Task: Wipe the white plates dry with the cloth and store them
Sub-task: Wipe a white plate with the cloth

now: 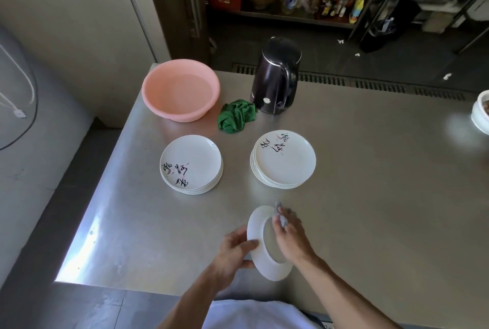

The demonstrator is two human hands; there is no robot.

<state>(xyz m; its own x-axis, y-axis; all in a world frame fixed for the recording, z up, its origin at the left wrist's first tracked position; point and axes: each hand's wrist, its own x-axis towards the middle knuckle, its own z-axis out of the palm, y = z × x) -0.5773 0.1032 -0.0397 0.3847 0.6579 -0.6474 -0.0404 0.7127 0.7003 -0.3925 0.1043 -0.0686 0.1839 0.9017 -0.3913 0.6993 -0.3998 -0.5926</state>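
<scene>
Currently round white plate (257, 225) is held on edge over steel bench (370, 196), face turned right, rim clasped by left grip (234, 252); grey cloth (280, 213) is pinched against it by right grip (291, 238).

Illegible brush characters mark left plates (197, 155) and right plates (289, 168).

we stand at a brushed steel table (370, 209), and its near left edge catches a bright glare. to our left rises a pale wall (66, 24) with a thin metal strip running down it. a white cable (19, 113) hangs on the grey surface beside it. beyond the table a slotted drain grate (378, 86) crosses the dark floor (330, 48). behind that a dim metal shelf rack (291, 15) is crowded with bottles and bags.
</scene>
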